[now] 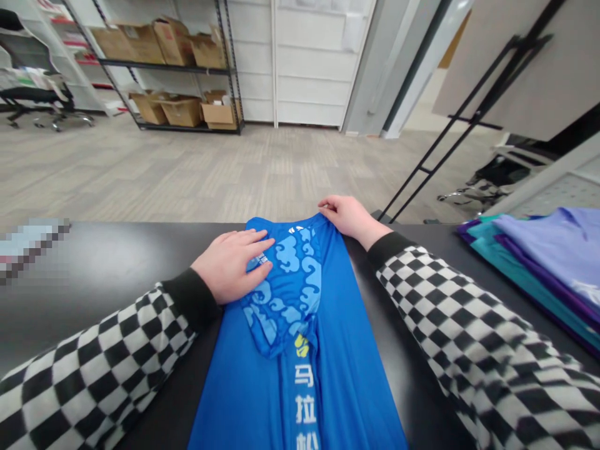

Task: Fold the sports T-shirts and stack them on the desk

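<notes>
Left hand [229, 265] lay open and flat, fingers spread, on a folded cloud-printed blue synthetic jersey [337, 381]; right hand [350, 219] pinched its far edge. Smooth fabric lay on a black table [94, 262], near stacked folded shirts [539, 269].

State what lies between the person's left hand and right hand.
The head view shows a blue cloud-patterned garment between the left hand and right hand; both touch it.

Blue garment [347, 375]: smooth, faintly glossy synthetic cloth. Tabletop [103, 262], 9 o'clock: smooth black satin finish. Cartons [173, 44], 12 o'clock: matt corrugated cardboard.
</notes>
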Action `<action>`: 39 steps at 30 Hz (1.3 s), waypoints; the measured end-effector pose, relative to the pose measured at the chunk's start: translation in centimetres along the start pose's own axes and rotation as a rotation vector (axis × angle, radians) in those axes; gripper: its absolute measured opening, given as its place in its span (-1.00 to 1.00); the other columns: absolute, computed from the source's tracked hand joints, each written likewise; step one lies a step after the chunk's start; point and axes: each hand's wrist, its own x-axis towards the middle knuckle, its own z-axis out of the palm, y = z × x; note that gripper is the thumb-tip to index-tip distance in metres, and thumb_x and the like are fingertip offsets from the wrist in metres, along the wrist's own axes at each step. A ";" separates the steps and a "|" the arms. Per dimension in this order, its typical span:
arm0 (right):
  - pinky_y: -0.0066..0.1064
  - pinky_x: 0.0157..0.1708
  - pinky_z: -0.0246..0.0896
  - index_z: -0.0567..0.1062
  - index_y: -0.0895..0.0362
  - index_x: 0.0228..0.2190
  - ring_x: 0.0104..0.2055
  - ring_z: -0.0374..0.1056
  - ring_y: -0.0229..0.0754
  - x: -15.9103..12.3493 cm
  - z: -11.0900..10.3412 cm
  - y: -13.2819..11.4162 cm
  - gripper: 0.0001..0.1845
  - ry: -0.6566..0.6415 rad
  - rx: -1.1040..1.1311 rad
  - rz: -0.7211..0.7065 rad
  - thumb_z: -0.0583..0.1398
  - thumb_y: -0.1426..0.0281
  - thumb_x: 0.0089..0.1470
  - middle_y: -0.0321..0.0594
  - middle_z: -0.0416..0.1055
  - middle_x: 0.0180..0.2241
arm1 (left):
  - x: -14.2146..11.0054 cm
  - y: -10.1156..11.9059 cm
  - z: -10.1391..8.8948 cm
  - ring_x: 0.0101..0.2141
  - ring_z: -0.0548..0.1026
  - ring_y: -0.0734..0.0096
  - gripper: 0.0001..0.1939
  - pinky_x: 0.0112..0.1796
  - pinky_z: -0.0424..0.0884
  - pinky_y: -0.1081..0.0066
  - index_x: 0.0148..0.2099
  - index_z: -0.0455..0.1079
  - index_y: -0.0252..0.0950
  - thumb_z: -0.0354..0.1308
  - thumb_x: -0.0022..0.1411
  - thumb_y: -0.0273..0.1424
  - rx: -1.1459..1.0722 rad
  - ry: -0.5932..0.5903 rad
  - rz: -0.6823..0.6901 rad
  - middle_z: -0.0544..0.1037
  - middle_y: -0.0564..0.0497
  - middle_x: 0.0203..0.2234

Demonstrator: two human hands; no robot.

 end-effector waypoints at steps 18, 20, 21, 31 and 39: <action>-0.10 0.13 0.46 0.73 0.06 0.01 0.00 0.62 0.07 0.4 0.1 -0.4 -0.68 0.143 0.039 -0.102 0.23 0.24 0.42 -0.07 0.72 -0.05 | 9.5 -8.9 0.1 -0.49 0.45 0.32 -0.64 -0.41 0.31 0.35 -0.22 0.50 -0.20 0.23 0.21 0.00 -0.530 0.072 -0.292 0.54 0.06 -0.54; -0.10 0.13 0.46 0.72 0.06 0.01 0.02 0.62 0.08 0.1 0.0 -0.4 -0.68 0.160 0.043 -0.121 0.21 0.24 0.43 -0.06 0.71 -0.03 | 8.9 -9.1 0.2 -0.54 0.36 0.37 -0.64 -0.43 0.26 0.37 -0.12 0.47 -0.20 0.22 0.24 -0.04 -0.593 0.127 -0.271 0.48 0.12 -0.57; -0.10 0.12 0.46 0.72 0.06 0.02 0.02 0.61 0.08 0.0 -0.1 -0.4 -0.68 0.162 0.042 -0.126 0.21 0.24 0.43 -0.05 0.71 -0.02 | 8.8 -9.2 0.3 -0.54 0.37 0.37 -0.64 -0.43 0.27 0.36 -0.06 0.47 -0.21 0.22 0.26 -0.06 -0.585 0.133 -0.253 0.48 0.13 -0.56; 0.00 0.17 0.32 0.60 0.13 0.20 0.08 0.58 0.14 -1.2 -1.1 -1.9 -0.56 0.155 -0.165 -0.035 0.15 0.22 0.47 0.05 0.69 0.04 | 7.1 -6.1 -0.4 0.18 0.59 -0.08 -0.48 0.25 0.43 0.02 0.24 0.57 -0.31 0.06 0.49 -0.10 -0.047 0.259 -0.161 0.68 -0.23 0.15; 0.03 0.28 0.23 0.64 0.08 0.12 0.16 0.55 0.17 -9.4 -3.7 -7.1 -0.61 0.229 -0.072 -0.085 0.13 0.23 0.47 0.02 0.69 0.05 | -3.3 -1.5 -1.8 0.17 0.61 0.03 -0.59 0.30 0.45 0.04 0.18 0.59 -0.26 0.09 0.46 -0.22 -0.155 0.241 -0.005 0.69 -0.20 0.12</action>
